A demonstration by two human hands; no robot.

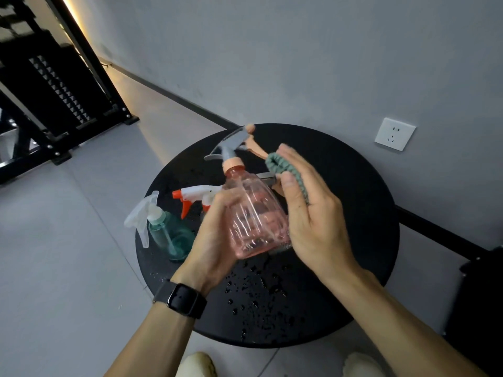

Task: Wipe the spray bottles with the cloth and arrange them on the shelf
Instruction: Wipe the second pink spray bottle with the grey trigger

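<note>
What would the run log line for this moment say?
step: wiping | left hand: grips pink spray bottle | right hand: presses green cloth to it | waiting: teal bottle

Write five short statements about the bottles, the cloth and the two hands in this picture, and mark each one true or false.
1. The left hand grips the pink spray bottle. True.
2. The right hand presses a green cloth against the pink bottle's side. True.
3. The teal spray bottle is held in the air. False: it stands on the round black table, untouched.
4. The table top is dry. False: water droplets lie scattered over its near part.
5. A bottle with an orange and white trigger head sits on the table behind the left hand. True.
</note>
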